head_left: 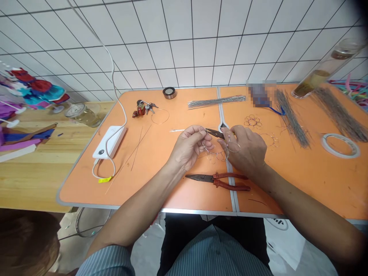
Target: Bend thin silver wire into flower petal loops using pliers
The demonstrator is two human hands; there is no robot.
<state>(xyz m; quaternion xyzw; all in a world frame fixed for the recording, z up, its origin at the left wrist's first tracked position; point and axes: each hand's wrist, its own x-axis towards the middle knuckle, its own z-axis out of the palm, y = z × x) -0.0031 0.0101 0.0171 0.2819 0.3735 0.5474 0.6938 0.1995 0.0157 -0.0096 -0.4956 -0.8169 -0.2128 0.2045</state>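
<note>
Our left hand (192, 146) pinches wire (217, 153) while our right hand (247, 147) grips pliers (215, 133), so squeezing too hard could kink it.

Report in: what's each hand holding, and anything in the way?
Left hand pinching looped wire. Right hand gripping dark-nosed pliers, tips near left hand. Red-handled pliers lying nearby, apparently not blocking.

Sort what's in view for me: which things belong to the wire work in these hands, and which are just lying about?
Likely part of the job:
pliers in the right hand
looped wire in the left hand
straight wires
red-handled pliers

Seemingly just lying about:
keys
white box
glass jar
tall bottle
</note>
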